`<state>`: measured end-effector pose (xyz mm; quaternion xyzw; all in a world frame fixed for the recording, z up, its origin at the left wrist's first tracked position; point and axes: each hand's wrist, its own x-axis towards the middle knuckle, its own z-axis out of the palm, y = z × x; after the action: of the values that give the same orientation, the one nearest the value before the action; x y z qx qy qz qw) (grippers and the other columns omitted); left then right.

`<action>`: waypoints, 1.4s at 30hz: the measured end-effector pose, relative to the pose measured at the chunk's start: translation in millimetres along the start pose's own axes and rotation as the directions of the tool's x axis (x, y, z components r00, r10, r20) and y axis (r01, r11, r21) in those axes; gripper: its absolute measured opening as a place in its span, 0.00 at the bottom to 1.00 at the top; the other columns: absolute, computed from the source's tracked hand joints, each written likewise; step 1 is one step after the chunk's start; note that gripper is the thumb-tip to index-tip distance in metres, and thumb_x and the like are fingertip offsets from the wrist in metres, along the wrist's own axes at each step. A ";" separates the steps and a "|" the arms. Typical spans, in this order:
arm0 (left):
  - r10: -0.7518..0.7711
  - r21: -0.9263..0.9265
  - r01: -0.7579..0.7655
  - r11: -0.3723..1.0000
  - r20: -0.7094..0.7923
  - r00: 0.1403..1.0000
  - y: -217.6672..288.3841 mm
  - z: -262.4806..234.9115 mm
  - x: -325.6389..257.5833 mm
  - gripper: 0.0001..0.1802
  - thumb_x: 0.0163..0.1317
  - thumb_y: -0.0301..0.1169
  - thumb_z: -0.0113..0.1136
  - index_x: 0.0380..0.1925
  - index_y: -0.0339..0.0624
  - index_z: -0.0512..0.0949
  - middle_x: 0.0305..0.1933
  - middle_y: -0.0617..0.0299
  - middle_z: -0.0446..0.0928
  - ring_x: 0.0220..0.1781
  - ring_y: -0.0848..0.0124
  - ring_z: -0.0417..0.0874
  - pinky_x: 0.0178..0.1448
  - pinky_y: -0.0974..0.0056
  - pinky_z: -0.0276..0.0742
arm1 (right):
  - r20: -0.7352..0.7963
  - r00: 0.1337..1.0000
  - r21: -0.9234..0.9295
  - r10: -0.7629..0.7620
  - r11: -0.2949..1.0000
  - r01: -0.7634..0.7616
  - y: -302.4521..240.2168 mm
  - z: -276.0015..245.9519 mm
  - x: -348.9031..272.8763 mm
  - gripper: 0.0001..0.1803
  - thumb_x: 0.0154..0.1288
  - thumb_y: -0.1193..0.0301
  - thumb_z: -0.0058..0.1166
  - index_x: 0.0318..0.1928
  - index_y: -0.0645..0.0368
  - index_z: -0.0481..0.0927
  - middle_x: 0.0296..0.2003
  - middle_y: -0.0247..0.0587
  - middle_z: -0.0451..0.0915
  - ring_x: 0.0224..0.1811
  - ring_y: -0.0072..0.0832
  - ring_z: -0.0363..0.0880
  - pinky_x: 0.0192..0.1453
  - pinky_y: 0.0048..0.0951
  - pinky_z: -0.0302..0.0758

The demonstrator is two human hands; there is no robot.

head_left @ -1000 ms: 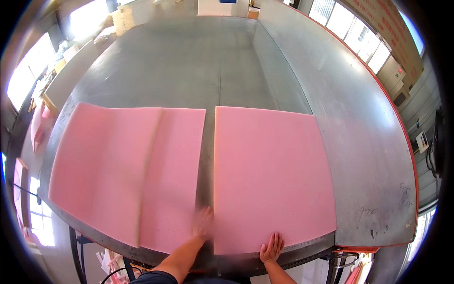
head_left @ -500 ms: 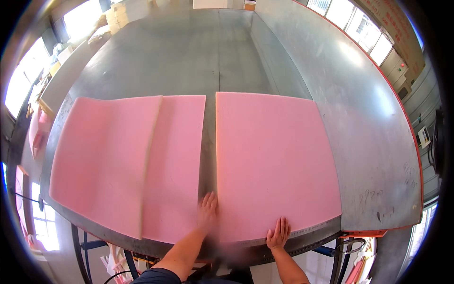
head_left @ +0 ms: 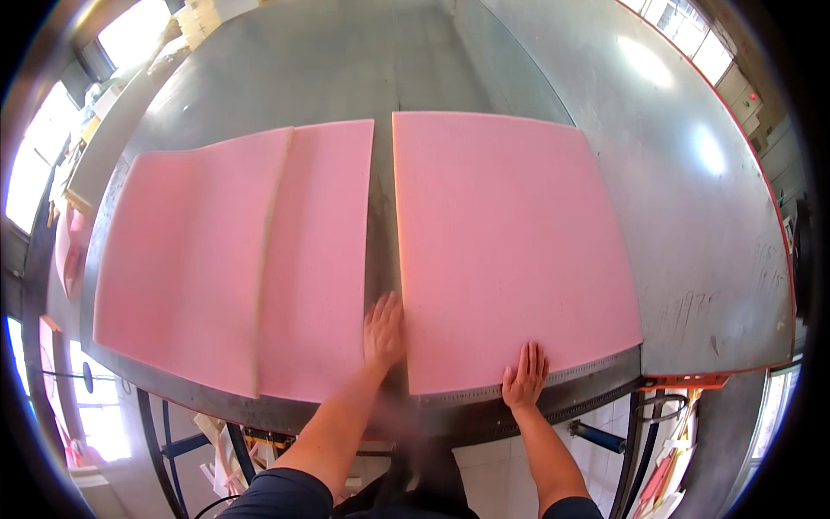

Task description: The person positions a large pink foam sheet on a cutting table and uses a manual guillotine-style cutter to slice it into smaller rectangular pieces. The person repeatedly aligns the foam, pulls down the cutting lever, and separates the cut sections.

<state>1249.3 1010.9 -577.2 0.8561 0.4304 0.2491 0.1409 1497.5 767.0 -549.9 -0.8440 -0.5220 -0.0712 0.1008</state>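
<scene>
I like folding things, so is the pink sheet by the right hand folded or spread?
Spread: the pink sheet lies flat on the metal table, four corners showing and no fold.

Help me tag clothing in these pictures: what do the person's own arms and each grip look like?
The bare left forearm shows below a short dark navy cloth sleeve; the bare right forearm has a matching navy sleeve. The left grip and right grip are ungloved human hands. No watch, cable or marking shows on either.
</scene>
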 end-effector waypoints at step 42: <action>-0.065 -0.051 0.061 0.997 -0.082 0.995 58.8 -1.8 -148.5 0.19 0.65 0.32 0.53 0.53 0.32 0.76 0.62 0.45 0.73 0.67 0.47 0.70 0.69 0.50 0.64 | -0.050 0.998 0.146 0.025 0.989 -0.018 23.7 15.2 -3.5 0.38 0.62 0.53 0.52 0.66 0.63 0.65 0.69 0.50 0.61 0.73 0.48 0.55 0.73 0.55 0.52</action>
<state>1212.5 856.4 -594.2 0.8273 0.4566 0.2903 0.1512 1517.3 757.4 -567.7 -0.8378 -0.5139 -0.0539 0.1763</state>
